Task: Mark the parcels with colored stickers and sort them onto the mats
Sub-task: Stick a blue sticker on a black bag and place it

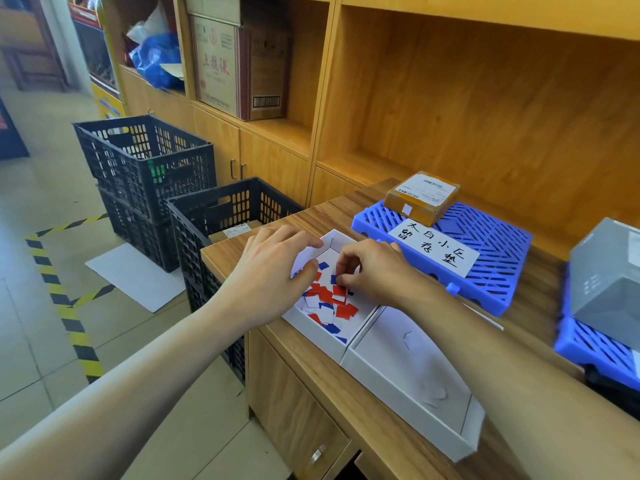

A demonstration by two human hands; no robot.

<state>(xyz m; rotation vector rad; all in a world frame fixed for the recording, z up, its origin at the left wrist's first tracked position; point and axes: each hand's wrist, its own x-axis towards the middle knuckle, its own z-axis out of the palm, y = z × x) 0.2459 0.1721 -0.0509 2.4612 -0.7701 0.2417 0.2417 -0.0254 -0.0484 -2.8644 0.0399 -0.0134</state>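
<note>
A shallow white tray (341, 342) lies open under both hands and holds a loose heap of small red, blue and white stickers (329, 303). The right hand (374, 271) pinches one blue sticker (334, 279) above the heap, and the left hand (273, 271) rests on the tray's left rim. Beyond the right hand a blue slatted mat (491, 251) carries a brown parcel (422, 197), lying flat with its label up. Far to the right of the hands a grey parcel (606, 282) sits on a second blue mat (595, 348).

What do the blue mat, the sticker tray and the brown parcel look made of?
Blue mat: looks like moulded plastic, with a glossy slotted grid. Sticker tray: probably matte white card, with thin folded walls. Brown parcel: seems cardboard wrapped in shiny tan tape, with a paper label on top.
</note>
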